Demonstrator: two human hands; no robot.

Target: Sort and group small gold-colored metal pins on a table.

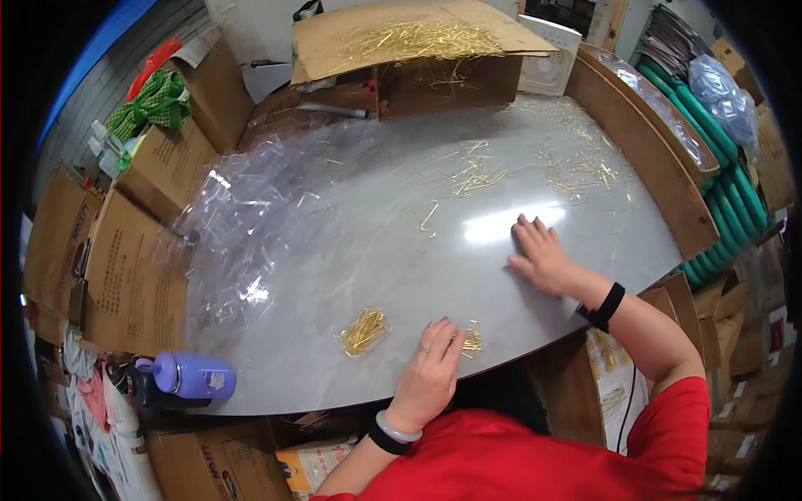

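My left hand [430, 365] lies at the near edge of the table, fingers stretched forward over the surface. Right beside its thumb side is a small cluster of gold wire hooks [472, 341], partly covered by the hand. To the left of that hand, a compact pile of gold hooks [365, 332] rests on what looks like a clear plastic bag. My right hand [543, 257] is farther out on the right, fingers apart and touching the tabletop, with nothing visible in it. Ahead of it lie a single gold hook [428, 219] and loose scattered hooks [478, 178].
Clear plastic bags [251, 209] spread over the left of the grey table [334, 267]. A cardboard box [451, 88] at the back carries a heap of gold hooks [418, 38]. Cardboard strips [647, 150] border the right. A purple bottle [194, 376] stands near left by boxes [138, 280].
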